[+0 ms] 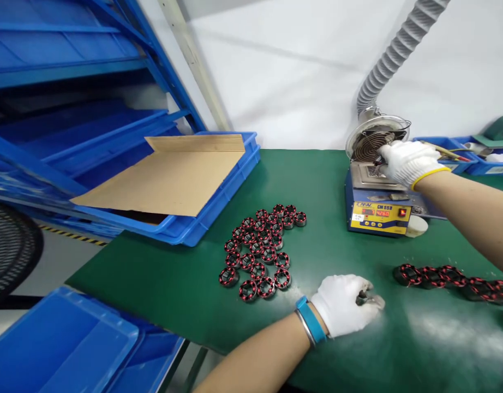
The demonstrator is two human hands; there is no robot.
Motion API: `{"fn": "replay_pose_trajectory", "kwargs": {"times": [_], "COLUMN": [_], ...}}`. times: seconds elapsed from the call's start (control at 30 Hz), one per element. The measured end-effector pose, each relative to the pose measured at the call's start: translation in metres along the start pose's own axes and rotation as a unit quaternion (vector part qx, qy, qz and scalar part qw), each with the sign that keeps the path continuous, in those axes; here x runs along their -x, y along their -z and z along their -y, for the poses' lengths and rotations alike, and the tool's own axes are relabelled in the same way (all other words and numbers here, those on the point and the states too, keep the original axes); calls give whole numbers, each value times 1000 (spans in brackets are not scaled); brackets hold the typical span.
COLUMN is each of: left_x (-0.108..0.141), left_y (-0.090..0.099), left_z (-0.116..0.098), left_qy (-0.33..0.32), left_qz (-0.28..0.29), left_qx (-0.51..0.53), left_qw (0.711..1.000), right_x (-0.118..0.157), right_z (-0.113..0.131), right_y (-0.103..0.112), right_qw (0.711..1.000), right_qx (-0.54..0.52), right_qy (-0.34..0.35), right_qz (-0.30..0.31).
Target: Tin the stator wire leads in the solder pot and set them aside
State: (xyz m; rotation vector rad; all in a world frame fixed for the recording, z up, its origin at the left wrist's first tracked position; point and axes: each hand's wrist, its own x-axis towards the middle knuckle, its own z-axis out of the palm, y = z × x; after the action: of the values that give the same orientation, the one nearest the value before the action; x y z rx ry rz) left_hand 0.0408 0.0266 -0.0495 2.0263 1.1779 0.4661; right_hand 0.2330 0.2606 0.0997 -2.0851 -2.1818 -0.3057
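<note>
My left hand (345,305), in a white glove, rests low over the green table with thumb and fingers curled together; what lies between them, if anything, is too hidden to name. My right hand (409,161), gloved in white with a yellow cuff, is over the blue and yellow solder pot (378,210), its fingers closed around a small dark part I cannot make out. Several ring-shaped cores with red windings (256,248) stand grouped left of my left hand. A row of similar cores (451,277) lies to its right.
A blue crate (219,199) with a cardboard sheet (165,177) is at the back left. A round fume hood on a grey hose (388,60) stands behind the pot. Blue bins (491,164) sit at the back right. A black fan (12,251) is at far left.
</note>
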Motion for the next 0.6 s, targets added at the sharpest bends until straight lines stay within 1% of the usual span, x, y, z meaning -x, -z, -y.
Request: {"fn": "replay_pose_trajectory", "kwargs": {"times": [0.27, 0.43, 0.53, 0.6], "left_x": [0, 0, -1, -1], "left_y": [2, 2, 3, 4], "left_z": [-1, 0, 1, 2], "left_qy": [-5, -7, 4, 12], "left_qz": [-2, 4, 3, -12], "left_qx": [-4, 9, 34, 63], "left_qw": [1000, 1000, 999, 998], "right_x": [4, 1, 7, 21], "right_z": [7, 1, -6, -12], "right_y": [3, 11, 19, 18], "right_qw": [999, 1000, 997, 993], "right_qx": [-26, -21, -34, -66], "right_qy": [-18, -22, -68, -97], "right_qz": [3, -2, 10, 14]}}
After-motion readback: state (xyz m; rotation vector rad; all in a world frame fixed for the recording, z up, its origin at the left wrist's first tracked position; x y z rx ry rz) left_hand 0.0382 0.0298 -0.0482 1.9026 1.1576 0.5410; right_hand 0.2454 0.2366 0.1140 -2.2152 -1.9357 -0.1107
